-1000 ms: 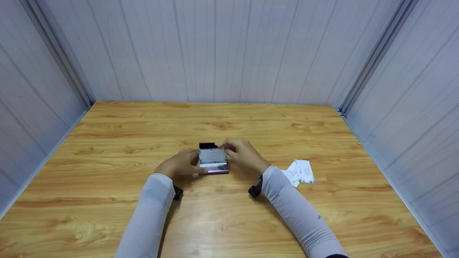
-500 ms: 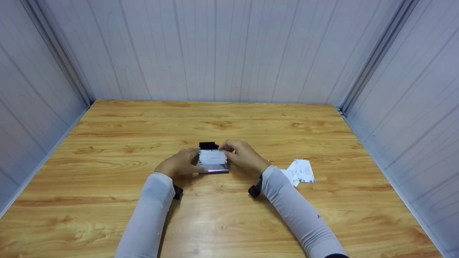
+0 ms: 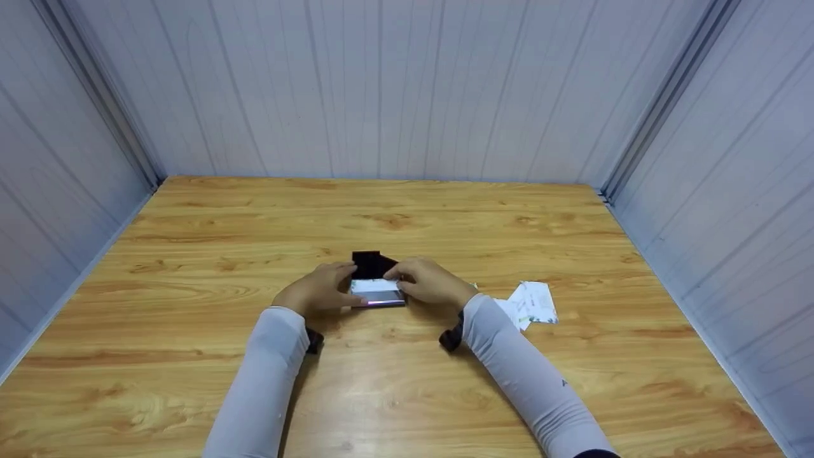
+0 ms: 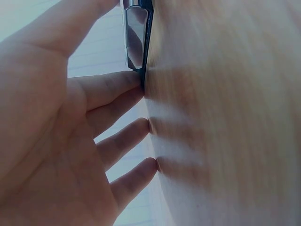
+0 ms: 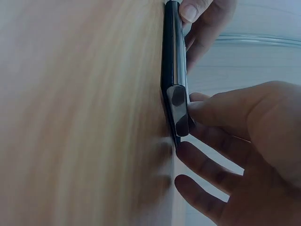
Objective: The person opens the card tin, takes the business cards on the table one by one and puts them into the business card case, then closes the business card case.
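Note:
A shiny metal business card case (image 3: 383,297) with a black inside lies on the table in the head view. A white card (image 3: 369,285) sits partly in it, its near part under the metal front. My left hand (image 3: 316,290) grips the case's left side, thumb at the near edge and fingers at the far left. In the left wrist view the other fingertips rest on the table beside the case (image 4: 136,35). My right hand (image 3: 435,284) pinches the card at its right end. The right wrist view shows that thumb (image 5: 211,110) against the top of the case.
Several white printed cards (image 3: 537,302) lie in a loose overlapping pile on the wooden table (image 3: 381,394), right of my right wrist and partly behind the sleeve. Pale panel walls (image 3: 407,89) stand at the back and both sides.
The card has slid toward me under the case's metal front, so more of the black inside shows. My right fingers have moved slightly nearer with it; my left hand stays put.

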Motion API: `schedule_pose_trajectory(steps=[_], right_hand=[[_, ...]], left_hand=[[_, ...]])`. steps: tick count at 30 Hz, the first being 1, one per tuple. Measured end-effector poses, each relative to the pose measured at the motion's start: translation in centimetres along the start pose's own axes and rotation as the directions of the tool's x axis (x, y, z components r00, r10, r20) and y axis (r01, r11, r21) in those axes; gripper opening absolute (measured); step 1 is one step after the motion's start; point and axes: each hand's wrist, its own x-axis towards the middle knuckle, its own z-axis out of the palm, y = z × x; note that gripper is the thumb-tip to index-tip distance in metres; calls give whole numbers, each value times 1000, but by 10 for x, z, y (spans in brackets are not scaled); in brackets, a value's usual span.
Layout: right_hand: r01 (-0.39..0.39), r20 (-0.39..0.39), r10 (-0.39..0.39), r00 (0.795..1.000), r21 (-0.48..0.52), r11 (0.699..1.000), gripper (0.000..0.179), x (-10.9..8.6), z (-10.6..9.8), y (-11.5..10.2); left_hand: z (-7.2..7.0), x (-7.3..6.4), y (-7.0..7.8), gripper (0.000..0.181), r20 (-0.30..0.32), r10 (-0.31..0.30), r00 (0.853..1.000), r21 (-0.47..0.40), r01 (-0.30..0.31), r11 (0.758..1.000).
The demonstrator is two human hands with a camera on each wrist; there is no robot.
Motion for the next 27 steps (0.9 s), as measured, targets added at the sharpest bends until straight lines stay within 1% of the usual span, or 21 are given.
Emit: schedule_pose_trajectory(steps=[4, 12, 22, 25, 27], right_hand=[[23, 7, -23, 1000, -28, 999, 28, 0, 0, -1], [80, 17, -79, 997, -64, 995, 29, -1, 1, 0], [84, 19, -83, 996, -63, 994, 30, -1, 1, 0], [78, 44, -76, 996, -51, 996, 31, -2, -2, 0], [58, 70, -56, 996, -26, 998, 33, -3, -6, -1]], left_hand=[[0, 0, 1, 94, 1, -2, 1000, 13, 2, 1000], [0, -1, 0, 92, -1, -5, 1000, 10, 5, 1000], [0, 0, 0, 94, 1, -11, 1000, 16, 11, 1000], [0, 0, 0, 93, 1, -6, 1000, 10, 6, 1000], [0, 0, -1, 94, -2, -2, 1000, 9, 2, 1000]])
